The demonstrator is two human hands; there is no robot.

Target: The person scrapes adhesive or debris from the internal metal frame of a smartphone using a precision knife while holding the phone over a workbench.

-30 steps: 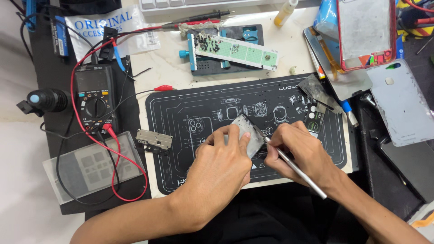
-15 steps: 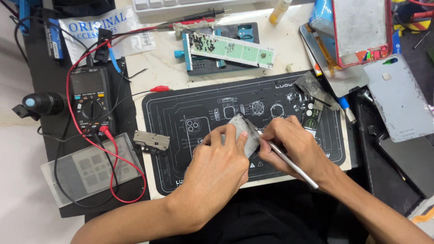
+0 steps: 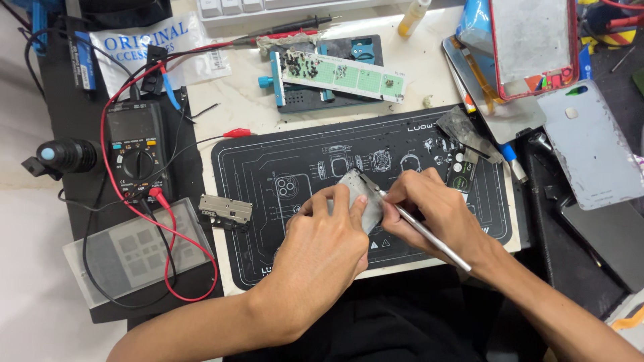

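Fingers of left hand: pinching small silver plate over black mat. Right hand: closed on metal tool; tip now moved onto plate's top edge, possibly prying. Multimeter left, untouched.

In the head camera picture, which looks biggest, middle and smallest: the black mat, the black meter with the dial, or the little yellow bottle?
1. Black mat, clearly biggest.
2. Black meter.
3. Yellow bottle, smallest, though partly cut off at the top edge.
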